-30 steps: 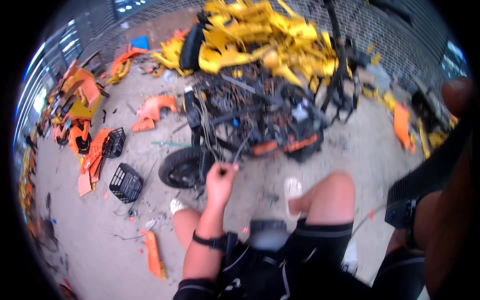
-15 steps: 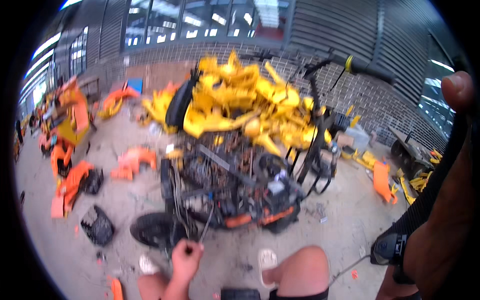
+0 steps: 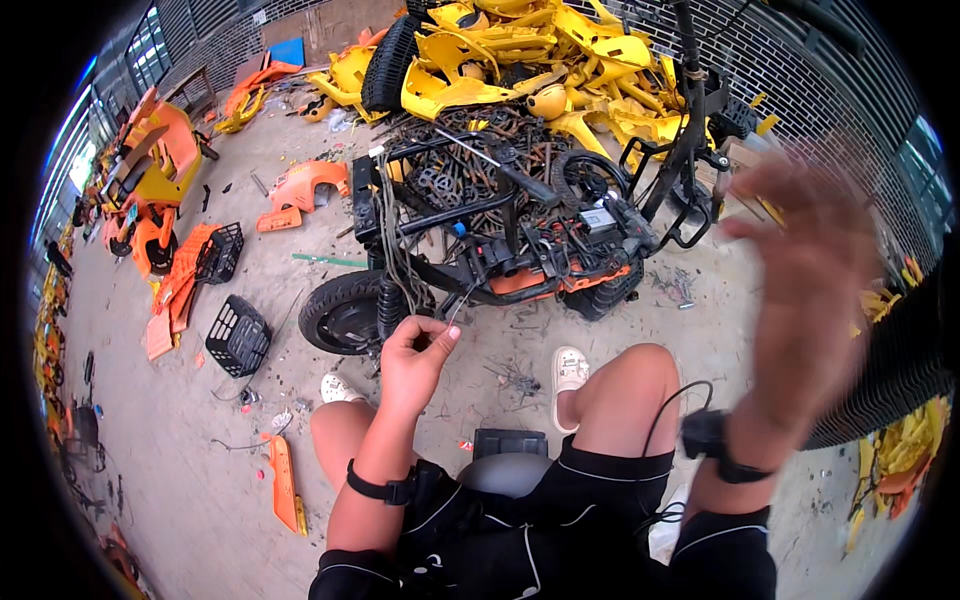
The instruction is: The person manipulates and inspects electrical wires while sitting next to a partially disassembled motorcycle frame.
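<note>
My left hand [image 3: 412,362] is closed in a pinch on a thin metal rod or wire [image 3: 459,308] that points up at a stripped scooter frame [image 3: 480,295]. This hand is in front of the frame, beside the rear shock absorber [image 3: 390,305] and the black wheel [image 3: 340,312]. Loose cables [image 3: 390,220] hang down the frame's left side. My right hand [image 3: 805,260] is raised to the right of the frame and smeared by motion. Its fingers look apart, and nothing shows in them.
Rusty metal parts [image 3: 455,175] are heaped behind the frame, with yellow plastic panels [image 3: 540,50] beyond. Orange panels [image 3: 300,190] and a black basket [image 3: 238,337] are on the left floor. A black ribbed object [image 3: 895,360] stands at the right.
The view has tilted down, so my lap and both forearms show more. My right hand has come inward from the right edge; my left hand still pinches the thin rod.
</note>
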`<state>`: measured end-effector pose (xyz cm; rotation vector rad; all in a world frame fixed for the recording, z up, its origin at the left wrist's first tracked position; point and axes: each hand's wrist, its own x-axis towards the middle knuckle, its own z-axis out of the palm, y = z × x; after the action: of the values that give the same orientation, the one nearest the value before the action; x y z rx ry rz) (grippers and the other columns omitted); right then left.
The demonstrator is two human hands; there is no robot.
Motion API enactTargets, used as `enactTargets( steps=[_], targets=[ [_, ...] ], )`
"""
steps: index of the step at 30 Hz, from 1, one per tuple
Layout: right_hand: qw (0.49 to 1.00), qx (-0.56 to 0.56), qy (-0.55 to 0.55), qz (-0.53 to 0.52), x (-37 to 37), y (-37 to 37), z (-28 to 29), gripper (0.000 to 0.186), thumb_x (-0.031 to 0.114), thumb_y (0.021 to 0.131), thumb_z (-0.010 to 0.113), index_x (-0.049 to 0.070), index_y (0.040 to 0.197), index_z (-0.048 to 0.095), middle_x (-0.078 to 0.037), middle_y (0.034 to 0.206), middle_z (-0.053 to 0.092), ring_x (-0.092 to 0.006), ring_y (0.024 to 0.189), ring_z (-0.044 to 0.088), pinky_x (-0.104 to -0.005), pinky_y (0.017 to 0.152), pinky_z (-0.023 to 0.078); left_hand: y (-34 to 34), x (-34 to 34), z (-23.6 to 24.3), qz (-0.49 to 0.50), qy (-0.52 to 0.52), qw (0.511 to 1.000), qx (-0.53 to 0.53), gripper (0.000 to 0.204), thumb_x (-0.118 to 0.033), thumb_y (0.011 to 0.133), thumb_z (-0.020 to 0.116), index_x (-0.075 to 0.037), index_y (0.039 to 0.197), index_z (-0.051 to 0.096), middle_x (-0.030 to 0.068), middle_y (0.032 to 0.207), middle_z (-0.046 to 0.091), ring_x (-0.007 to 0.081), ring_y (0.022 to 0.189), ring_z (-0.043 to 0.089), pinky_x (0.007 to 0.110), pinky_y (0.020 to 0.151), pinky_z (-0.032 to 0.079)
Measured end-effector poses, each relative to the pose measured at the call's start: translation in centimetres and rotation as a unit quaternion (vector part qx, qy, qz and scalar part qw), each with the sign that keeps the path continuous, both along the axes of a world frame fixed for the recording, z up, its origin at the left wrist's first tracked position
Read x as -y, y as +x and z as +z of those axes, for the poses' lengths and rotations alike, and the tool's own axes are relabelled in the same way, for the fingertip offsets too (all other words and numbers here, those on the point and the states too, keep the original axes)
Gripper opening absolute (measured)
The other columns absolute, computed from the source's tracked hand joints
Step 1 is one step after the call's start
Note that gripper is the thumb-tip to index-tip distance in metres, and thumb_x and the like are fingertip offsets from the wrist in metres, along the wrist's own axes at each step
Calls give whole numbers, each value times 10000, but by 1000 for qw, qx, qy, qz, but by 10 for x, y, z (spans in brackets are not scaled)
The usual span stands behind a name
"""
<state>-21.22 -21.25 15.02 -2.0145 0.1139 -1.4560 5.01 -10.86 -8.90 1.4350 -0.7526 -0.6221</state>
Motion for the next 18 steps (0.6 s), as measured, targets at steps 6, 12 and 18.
enactTargets(
  steps=[6, 12, 18],
  targets=[
    [950, -183, 222, 120, -12, 61, -193, 666, 311, 852, 722, -21, 1328, 396, -170, 1163, 570, -223, 1082, 569, -414, 909, 448, -67, 5, 90, -57, -65, 985, -151, 119, -136, 887, 689, -63, 912, 598, -28, 732, 557, 49, 596, 479, 201, 540, 370],
    [871, -205, 356, 269, -52, 36, -202, 247, 218, 988, 504, 40, 1158, 519, -130, 895, 641, -273, 870, 648, -406, 755, 499, -27, -23, 128, 197, -107, 968, -109, 182, -257, 941, 618, -91, 1012, 593, -66, 757, 518, 24, 585, 422, 198, 522, 337],
    [863, -209, 318, 333, -53, -53, -201, 222, 210, 1010, 435, 37, 1105, 537, -130, 974, 637, -289, 940, 626, -398, 808, 478, 200, -164, 170, 75, -223, 966, -106, 255, -224, 953, 588, -18, 1103, 578, 31, 915, 609, 118, 812, 568, 216, 718, 464]
  ],
)
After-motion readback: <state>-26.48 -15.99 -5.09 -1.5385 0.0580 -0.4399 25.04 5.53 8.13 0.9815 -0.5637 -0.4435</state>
